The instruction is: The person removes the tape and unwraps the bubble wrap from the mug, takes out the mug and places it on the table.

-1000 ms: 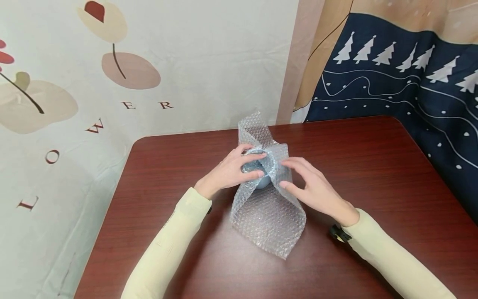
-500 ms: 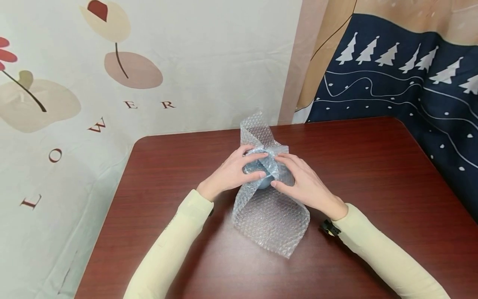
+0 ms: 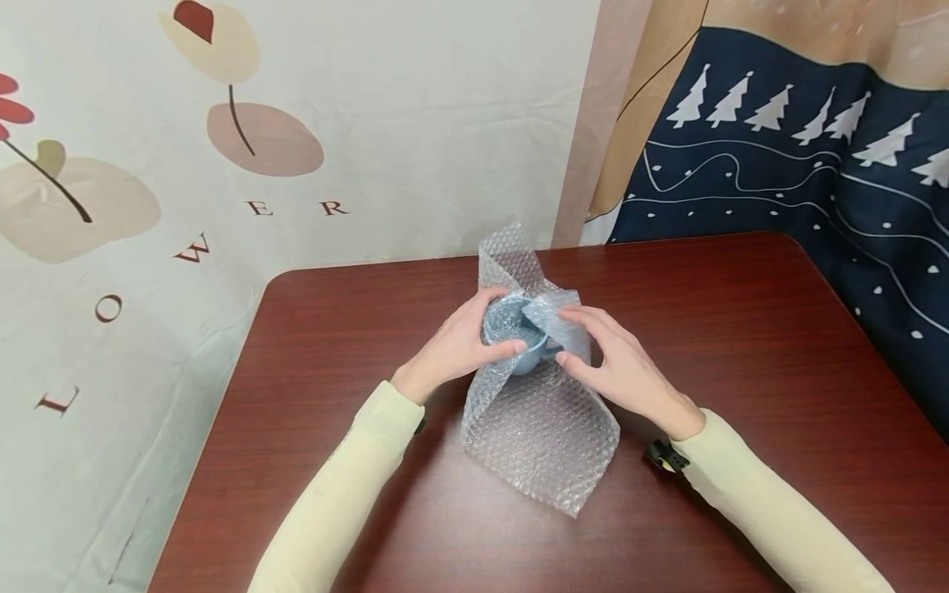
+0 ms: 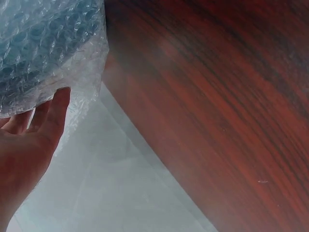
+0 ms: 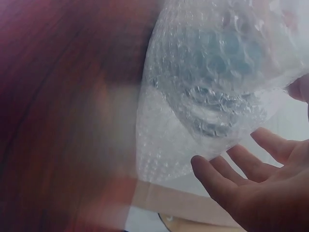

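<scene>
A light blue mug (image 3: pixel 530 360) stands in the middle of a sheet of bubble wrap (image 3: pixel 537 436), its open top facing up. The left side of the sheet is folded up against the mug. My left hand (image 3: pixel 467 333) holds the mug through this fold, thumb in front and fingers behind. On the right, a flap of the sheet bends back from the rim, baring part of the opening. Against that flap rest the loosely bent, spread fingers of my right hand (image 3: pixel 626 362). The right wrist view shows those fingers touching the bubble wrap (image 5: pixel 207 72) from outside.
The sheet lies on a dark red wooden table (image 3: pixel 356 329). One end of it rises near the table's back edge, by a pale printed cloth (image 3: pixel 415 123). A navy cloth with white trees (image 3: pixel 741 173) hangs behind the right side.
My right hand came in to the wrap over the mug, then drew back right, and the flap there opened outward. My left fingers lifted off the top; the hand stays at the mug.
</scene>
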A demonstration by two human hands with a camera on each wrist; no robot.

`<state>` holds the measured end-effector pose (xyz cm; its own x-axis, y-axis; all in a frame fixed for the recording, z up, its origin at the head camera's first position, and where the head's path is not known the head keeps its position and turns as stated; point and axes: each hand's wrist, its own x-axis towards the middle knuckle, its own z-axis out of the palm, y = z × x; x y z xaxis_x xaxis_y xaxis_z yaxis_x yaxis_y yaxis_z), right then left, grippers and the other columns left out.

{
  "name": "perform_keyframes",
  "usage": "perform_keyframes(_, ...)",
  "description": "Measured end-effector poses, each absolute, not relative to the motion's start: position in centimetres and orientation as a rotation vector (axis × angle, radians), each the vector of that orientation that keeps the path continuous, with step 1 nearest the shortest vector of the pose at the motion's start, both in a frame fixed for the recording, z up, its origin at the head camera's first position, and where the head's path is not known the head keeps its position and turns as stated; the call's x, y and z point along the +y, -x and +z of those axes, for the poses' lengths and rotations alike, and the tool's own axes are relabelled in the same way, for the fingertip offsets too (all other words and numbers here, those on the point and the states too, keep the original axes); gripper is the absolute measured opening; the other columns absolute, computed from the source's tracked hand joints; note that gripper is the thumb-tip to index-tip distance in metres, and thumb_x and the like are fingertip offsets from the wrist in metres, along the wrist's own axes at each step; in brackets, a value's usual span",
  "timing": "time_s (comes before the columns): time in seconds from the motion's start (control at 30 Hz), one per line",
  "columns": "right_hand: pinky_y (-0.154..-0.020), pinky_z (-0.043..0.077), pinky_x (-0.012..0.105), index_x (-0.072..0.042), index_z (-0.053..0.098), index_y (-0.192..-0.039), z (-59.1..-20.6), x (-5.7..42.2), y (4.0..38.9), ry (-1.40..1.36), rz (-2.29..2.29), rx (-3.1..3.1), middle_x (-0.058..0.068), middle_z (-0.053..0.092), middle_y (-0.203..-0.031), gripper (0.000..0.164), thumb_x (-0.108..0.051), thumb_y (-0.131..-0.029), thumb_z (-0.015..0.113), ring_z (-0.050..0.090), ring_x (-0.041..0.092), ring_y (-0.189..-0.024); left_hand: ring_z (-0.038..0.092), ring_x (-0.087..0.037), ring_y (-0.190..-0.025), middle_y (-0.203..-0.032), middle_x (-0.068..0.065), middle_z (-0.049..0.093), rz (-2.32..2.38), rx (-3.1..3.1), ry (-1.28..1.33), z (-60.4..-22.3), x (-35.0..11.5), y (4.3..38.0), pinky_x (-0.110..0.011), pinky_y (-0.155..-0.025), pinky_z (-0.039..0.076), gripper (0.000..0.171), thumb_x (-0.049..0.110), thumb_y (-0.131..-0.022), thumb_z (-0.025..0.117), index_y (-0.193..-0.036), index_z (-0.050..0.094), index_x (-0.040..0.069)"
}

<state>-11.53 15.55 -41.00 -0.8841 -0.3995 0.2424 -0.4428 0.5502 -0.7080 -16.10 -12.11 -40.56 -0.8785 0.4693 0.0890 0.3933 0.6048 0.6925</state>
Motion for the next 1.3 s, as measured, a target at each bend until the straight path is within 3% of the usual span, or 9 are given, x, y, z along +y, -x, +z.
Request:
perform_keyframes(0.63, -0.101, 0.051, 0.054, -0.014, 0.047, -0.154, -41.1, 18.5, 11.2, -0.562, 1.46, -2.764, 0.012, 0.049, -0.154, 0.059, -0.014, -0.098, 0.065, 0.055, 0.036, -0.134, 0.045, -0.019, -0.141, -0.154, -0.002, 0.048, 1.151, 2.719, -0.723, -40.6, -12.1, 16.0, -0.045, -0.114, 0.039, 0.083, 0.052, -0.089, 0.078, -0.154, 0.042, 0.015)
perform_keyframes(0.83, -0.102, 0.051, 0.05, -0.014, 0.047, -0.154, -41.2, 19.1, 11.2, -0.546, 1.462, -2.757, 0.01, 0.051, -0.152, 0.059, -0.007, -0.097, 0.06, 0.055, 0.033, -0.134, 0.047, -0.02, -0.138, -0.153, -0.002, 0.049, 1.164, 2.715, -0.711, -40.6, -12.2, 16.1, -0.045, -0.112, 0.042, 0.082, 0.051, -0.088, 0.078, -0.153, 0.043, 0.016)
perform_keyframes(1.2, -0.092, 0.055, 0.054, -0.007, 0.055, -0.147, -41.0, 20.5, 11.1, -0.424, 1.308, -2.719, 0.018, 0.065, -0.133, 0.053, -0.001, -0.095, 0.059, 0.067, 0.032, -0.11, 0.049, -0.02, -0.136, -0.152, -0.003, 0.05, 1.176, 2.713, -0.721, -40.7, -12.1, 16.1, -0.045, -0.111, 0.043, 0.081, 0.05, -0.088, 0.079, -0.152, 0.043, 0.015)
perform_keyframes(1.3, -0.088, 0.057, 0.048, -0.007, 0.059, -0.142, -40.9, 21.1, 11.1, -0.351, 1.229, -2.739, 0.018, 0.069, -0.124, 0.049, -0.003, -0.094, 0.06, 0.069, 0.031, -0.101, 0.049, -0.02, -0.136, -0.151, -0.004, 0.05, 1.176, 2.712, -0.724, -40.7, -12.1, 16.1, -0.045, -0.111, 0.043, 0.082, 0.05, -0.088, 0.079, -0.152, 0.043, 0.015)
